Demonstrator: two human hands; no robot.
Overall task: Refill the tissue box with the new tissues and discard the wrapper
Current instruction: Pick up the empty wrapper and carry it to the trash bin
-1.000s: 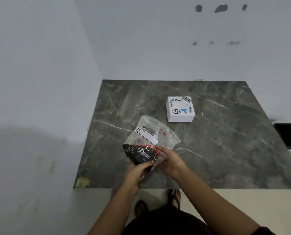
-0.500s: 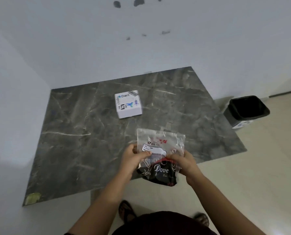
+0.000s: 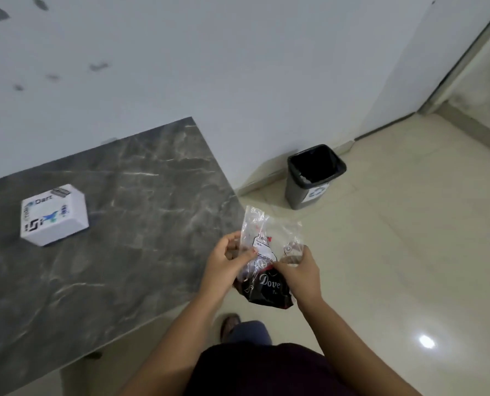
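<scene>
A crumpled clear plastic wrapper (image 3: 266,252) with a black "Dove" band hangs in the air just past the table's right edge, over the floor. My left hand (image 3: 223,261) pinches its left side and my right hand (image 3: 300,272) grips its right side. The white square tissue box (image 3: 53,214), printed with "Dart" and blue marks, stands closed on the dark marble table (image 3: 123,224) at the left, well apart from both hands. Whether anything is inside the wrapper cannot be told.
A grey bin with a black liner (image 3: 313,175) stands open on the pale tiled floor by the wall, beyond my hands to the right. White walls run behind the table. My feet show below, beside the table edge.
The view has swung right, away from the table toward the bin. Both hands carried the wrapper from above the tabletop to beyond its right edge; the tissue box stayed put.
</scene>
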